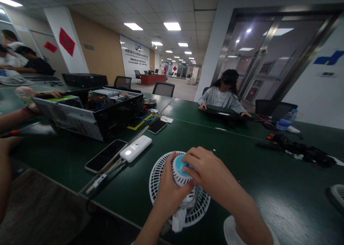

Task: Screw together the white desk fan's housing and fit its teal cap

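Note:
A small fan with a white grille (155, 180) lies face down on the green table, its back toward me. From its middle rises a white slotted motor housing (180, 178) topped by a light-blue cap (178, 162). My left hand (168, 187) wraps round the side of the housing, thumb and fingers closed on it. On top, my right hand (202, 164) has its fingertips bent and pressed on the blue cap; part of the cap is hidden under them. White folded material (178, 220) hangs at the near side of the fan.
Left of the fan lie a white power bank (136, 148) with a cable, a phone (106, 155) and a smaller phone (157, 126). An opened computer case (118, 118) stands beyond, near another person's arm (16, 119). Across sits a person (223, 94); a bottle (287, 119) stands right.

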Demonstrator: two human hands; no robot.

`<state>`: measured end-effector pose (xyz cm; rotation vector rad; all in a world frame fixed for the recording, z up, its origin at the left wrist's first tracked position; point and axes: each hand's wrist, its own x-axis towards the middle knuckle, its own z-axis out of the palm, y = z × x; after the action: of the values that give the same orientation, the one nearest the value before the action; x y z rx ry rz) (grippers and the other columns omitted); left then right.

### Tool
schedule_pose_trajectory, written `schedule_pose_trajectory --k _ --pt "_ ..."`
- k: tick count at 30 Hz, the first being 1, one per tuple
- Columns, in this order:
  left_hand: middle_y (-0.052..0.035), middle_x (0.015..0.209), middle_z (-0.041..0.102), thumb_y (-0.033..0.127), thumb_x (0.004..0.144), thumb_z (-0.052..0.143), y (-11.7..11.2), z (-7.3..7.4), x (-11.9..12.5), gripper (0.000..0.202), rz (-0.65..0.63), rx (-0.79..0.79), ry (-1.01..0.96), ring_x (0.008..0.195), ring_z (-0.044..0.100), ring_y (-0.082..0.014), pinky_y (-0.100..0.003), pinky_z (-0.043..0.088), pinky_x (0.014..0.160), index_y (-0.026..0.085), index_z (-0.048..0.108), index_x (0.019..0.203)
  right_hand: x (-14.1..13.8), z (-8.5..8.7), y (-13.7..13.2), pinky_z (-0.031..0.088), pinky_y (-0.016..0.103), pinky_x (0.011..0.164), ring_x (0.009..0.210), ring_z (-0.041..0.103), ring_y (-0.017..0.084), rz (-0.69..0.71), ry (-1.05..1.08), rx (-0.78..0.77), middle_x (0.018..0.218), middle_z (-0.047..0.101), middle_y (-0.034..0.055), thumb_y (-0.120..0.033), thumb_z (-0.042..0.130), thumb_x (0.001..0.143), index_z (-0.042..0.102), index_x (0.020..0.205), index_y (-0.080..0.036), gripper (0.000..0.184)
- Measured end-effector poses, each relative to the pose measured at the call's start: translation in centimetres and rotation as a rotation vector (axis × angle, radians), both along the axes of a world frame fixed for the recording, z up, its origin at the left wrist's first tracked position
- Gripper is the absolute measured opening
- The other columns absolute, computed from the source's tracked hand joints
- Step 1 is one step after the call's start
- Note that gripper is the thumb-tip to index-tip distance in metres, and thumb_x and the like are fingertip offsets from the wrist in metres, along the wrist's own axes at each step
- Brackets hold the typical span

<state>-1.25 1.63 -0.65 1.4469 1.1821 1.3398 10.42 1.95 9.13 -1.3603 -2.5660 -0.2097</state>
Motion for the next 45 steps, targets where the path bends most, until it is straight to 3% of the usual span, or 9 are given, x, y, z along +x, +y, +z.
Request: schedule_pose_trajectory --k 9,15,22,28,32,37,41,45 --pt "-0.0088 0.131 0.048 0.021 0.062 0.068 -0.1 0.2 0.2 0.07 0.029 0.017 -0.052 0.123 0.044 -0.0281 -0.046 0.03 0.105 0.021 0.038 0.126 -1.0 -0.5 0.0 0.041 0.032 0.066 0.076 0.056 0.02 -0.11 -0.04 0.084 0.079 0.063 0.0047 -0.02 0.056 0.083 0.062 0.08 -0.017 0.008" --pt "-0.0095 0.132 0.047 0.02 0.061 0.067 -0.2 0.5 0.3 0.07 0.024 0.039 -0.074 0.125 0.041 -0.0275 -0.044 0.027 0.107 0.019 0.038 0.125 -1.5 -1.0 -0.1 0.04 0.034 0.067 0.078 0.057 0.022 -0.154 -0.041 0.115 0.083 0.064 0.005 -0.014 0.052 0.084 0.06 0.09 -0.017 0.01" --pt "-0.0093 0.133 0.046 0.02 0.06 0.068 -0.1 0.5 0.3 0.071 0.047 0.045 -0.052 0.126 0.04 -0.0283 -0.045 0.026 0.108 0.019 0.039 0.125 -2.5 -1.5 0.0 0.04 0.033 0.065 0.075 0.058 0.021 -0.202 -0.025 0.189 0.079 0.063 0.0049 -0.011 0.05 0.082 0.057 0.087 -0.018 0.011" --pt "-0.0092 0.136 0.043 0.018 0.06 0.068 0.1 0.2 0.1 0.074 -0.003 0.045 -0.05 0.128 0.038 -0.0268 -0.043 0.026 0.108 0.022 0.035 0.126 -3.3 -1.7 0.0 0.038 0.028 0.057 0.066 0.06 0.018 -0.319 0.069 0.064 0.072 0.065 0.0046 -0.01 0.045 0.085 0.057 0.087 -0.018 0.015" --pt "-0.0091 0.133 0.045 0.022 0.062 0.069 0.0 0.0 0.1 0.072 0.011 0.054 -0.033 0.125 0.041 -0.028 -0.045 0.028 0.107 0.022 0.037 0.126 -1.2 -0.6 0.2 0.042 0.028 0.066 0.074 0.06 0.017 -0.169 0.196 -0.05 0.08 0.065 0.004 -0.018 0.045 0.088 0.059 0.093 -0.018 0.016" --pt "-0.0086 0.132 0.046 0.027 0.064 0.069 -0.1 -0.2 0.2 0.071 0.029 0.021 -0.059 0.122 0.045 -0.0284 -0.046 0.033 0.103 0.023 0.037 0.127 1.7 0.2 0.7 0.043 0.031 0.084 0.097 0.054 0.017 0.131 0.233 -0.149 0.103 0.062 0.0046 -0.007 0.049 0.082 0.063 0.1 -0.021 0.027" --pt "-0.0091 0.135 0.043 0.027 0.065 0.07 0.0 -0.3 0.1 0.074 0.014 0.011 -0.044 0.125 0.04 -0.0281 -0.047 0.029 0.105 0.022 0.034 0.129 2.1 0.2 1.0 0.04 0.032 0.096 0.111 0.049 0.016 0.204 0.248 -0.227 0.119 0.059 0.0052 -0.004 0.048 0.082 0.062 0.108 -0.02 0.033" --pt "-0.0092 0.134 0.044 0.026 0.065 0.069 0.1 -0.2 -0.1 0.073 -0.005 0.024 -0.023 0.125 0.041 -0.0283 -0.047 0.03 0.105 0.022 0.034 0.129 2.2 0.5 1.1 0.041 0.034 0.097 0.113 0.051 0.016 0.235 0.214 -0.256 0.122 0.059 0.0052 -0.005 0.051 0.082 0.06 0.114 -0.02 0.036"
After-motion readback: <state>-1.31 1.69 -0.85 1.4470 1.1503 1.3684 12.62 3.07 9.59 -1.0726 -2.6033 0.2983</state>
